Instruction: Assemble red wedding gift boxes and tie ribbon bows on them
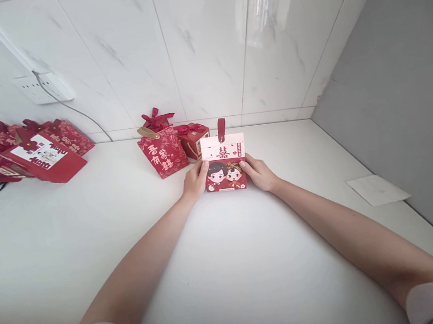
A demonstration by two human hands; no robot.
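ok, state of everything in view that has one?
cartoon box: upright, held at both sides
left hand: gripping box's left edge
right hand: gripping box's right edge
red gift bag: standing tilted
ribboned box: closed, bow tied
bag pile: lying flat
wall socket: cable plugged in
paper sheet: lying flat

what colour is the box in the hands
The box is red with a pink flap, head view.

Your gift box [224,163] stands upright on the counter [228,255], just right of the red gift bag [162,152]: red front with a cartoon couple, pale pink band above, red tab on top.
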